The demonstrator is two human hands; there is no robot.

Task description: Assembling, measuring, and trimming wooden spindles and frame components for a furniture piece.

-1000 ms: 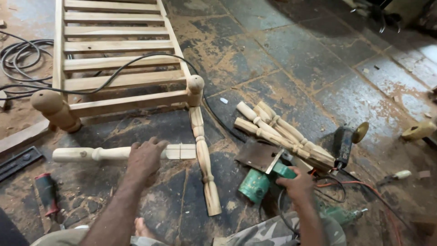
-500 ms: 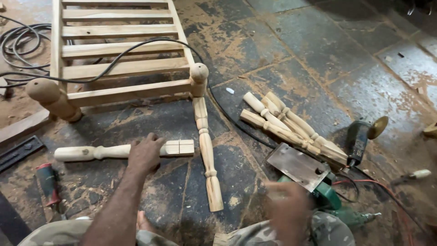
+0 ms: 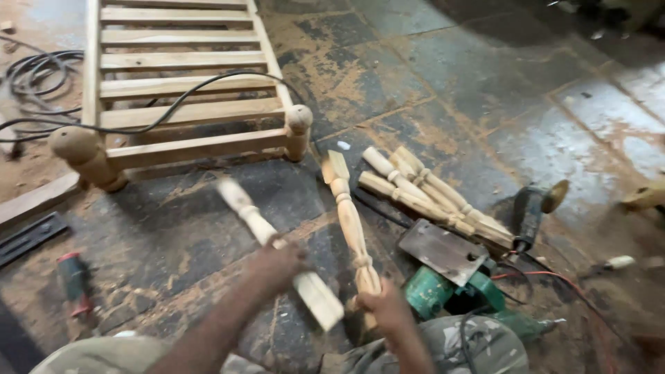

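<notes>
Floor, left to right: coiled black cable point(image 3: 28, 76) at far left edge; red-handled tool point(image 3: 73, 282) near lower left; slatted wooden frame point(image 3: 180, 83) at upper left. Left hand point(image 3: 277, 263), fingers closed round a pale turned leg point(image 3: 273, 242), tilted off the floor. Right hand point(image 3: 384, 308) closed on the lower end of a second turned leg point(image 3: 350, 221). Bundle of turned spindles point(image 3: 429, 194) right of centre; green circular saw point(image 3: 450, 277) beside it; angle grinder point(image 3: 533, 208) further right. Dark stone floor point(image 3: 450, 83), sawdust-strewn.

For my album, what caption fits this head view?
Left hand and right hand each lift a turned wooden leg beside a slatted frame.
</notes>
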